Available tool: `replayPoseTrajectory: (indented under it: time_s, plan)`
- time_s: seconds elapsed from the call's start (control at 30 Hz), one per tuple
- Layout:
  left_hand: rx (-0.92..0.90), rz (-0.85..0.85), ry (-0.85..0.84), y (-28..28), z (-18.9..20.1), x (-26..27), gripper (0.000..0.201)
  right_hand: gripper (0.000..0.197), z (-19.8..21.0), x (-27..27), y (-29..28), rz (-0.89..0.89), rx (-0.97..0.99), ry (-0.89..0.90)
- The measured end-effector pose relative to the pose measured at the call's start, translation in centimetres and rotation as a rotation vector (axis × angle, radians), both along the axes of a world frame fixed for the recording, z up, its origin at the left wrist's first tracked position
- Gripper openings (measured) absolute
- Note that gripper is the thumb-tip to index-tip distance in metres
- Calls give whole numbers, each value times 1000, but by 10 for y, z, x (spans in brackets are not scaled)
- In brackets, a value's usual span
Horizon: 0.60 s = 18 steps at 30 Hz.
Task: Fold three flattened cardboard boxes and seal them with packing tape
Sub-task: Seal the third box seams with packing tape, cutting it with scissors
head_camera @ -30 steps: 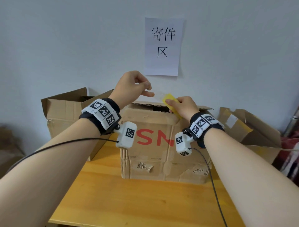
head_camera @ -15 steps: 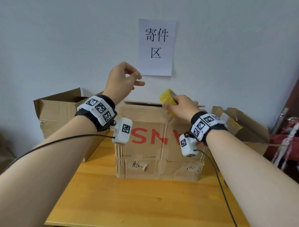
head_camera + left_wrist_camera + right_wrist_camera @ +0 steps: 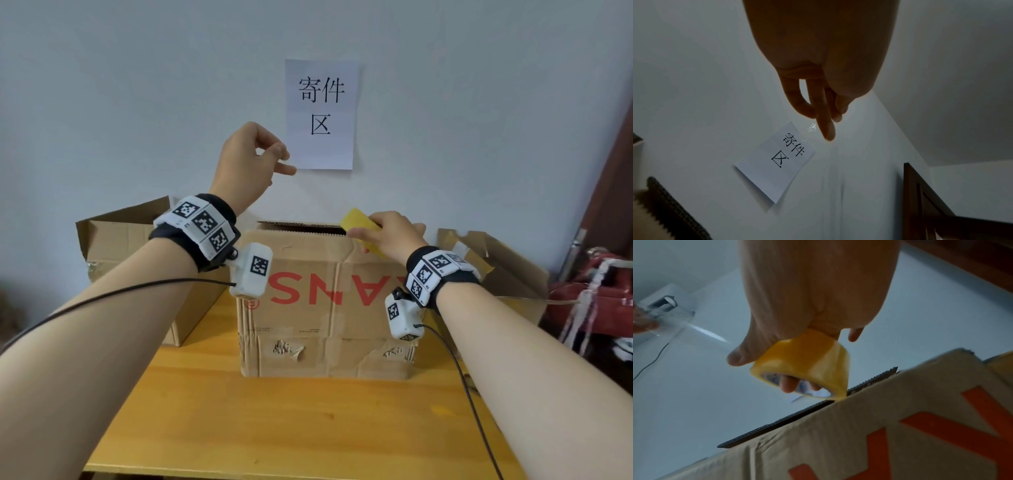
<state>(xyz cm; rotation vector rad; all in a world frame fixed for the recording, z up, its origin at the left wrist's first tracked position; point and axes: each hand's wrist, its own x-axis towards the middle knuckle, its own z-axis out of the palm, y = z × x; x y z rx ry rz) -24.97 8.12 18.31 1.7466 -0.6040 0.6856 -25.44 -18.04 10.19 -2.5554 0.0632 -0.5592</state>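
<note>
Item: tape roll. I am gripping it in my right hand, fingers curled through the core, thumb on the outer wrap, its lower edge touching the top rear edge of the centre box.

Item: clear tape strip. It is running up and leftward from the roll to my left hand, raised well above the box and pinching the free end.

Judgement: the strip's long axis is slanting; I am needing to lower the left hand onto the box top.
</note>
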Motion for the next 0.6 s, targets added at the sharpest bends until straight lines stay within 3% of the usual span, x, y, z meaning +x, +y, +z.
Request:
replayPoseTrajectory:
  time_s: [0.07, 0.17, 0.27, 0.37, 0.6]
  plan:
    - [11, 9, 0, -2, 1, -1, 7, 52, 1, -8, -6, 48, -30, 52]
    - [7, 36, -13, -2, 4, -3, 7, 76, 0, -18, -8, 68, -126, 118]
    - [37, 62, -50, 1, 8, -6, 8, 51, 1, -19, -9, 14, -97, 93]
    - [74, 70, -84, 0, 13, -14, 7, 64, 8, -19, -9, -31, -29, 30]
    - [-44, 58, -100, 10, 22, -27, 6, 58, 18, -30, -15, -230, -35, -72]
